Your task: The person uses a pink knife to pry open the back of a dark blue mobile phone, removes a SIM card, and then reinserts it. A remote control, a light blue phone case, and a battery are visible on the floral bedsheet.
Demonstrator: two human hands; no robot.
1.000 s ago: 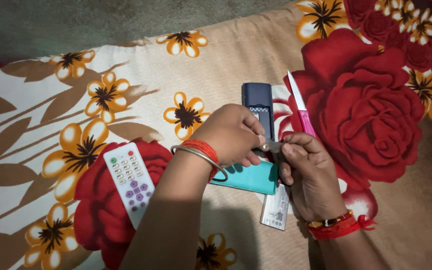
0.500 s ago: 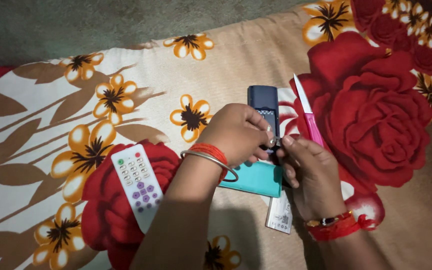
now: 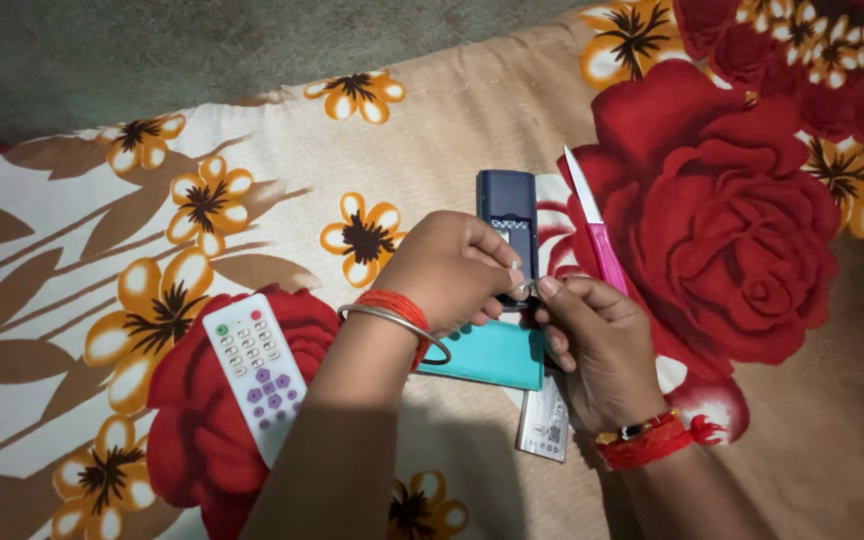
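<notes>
**Hands pinching a tiny metal piece over a phone**

While both hands are meeting above the dark blue rectangular handset (image 3: 508,215), the left hand (image 3: 452,270) and right hand (image 3: 592,335) are pinching a small silvery item (image 3: 526,289), too small to identify. Their fingers are hiding the handset's lower end. A teal flat card (image 3: 487,355), a pink-handled knife (image 3: 597,235) and a white remote control (image 3: 255,370) are lying nearby on the floral bedsheet (image 3: 252,170).

Bedsheet (image 3: 152,180) is beige with big red roses and yellow flowers, remote (image 3: 255,372) white with purple buttons, knife (image 3: 600,235) pink-handled, card (image 3: 487,355) teal.
</notes>
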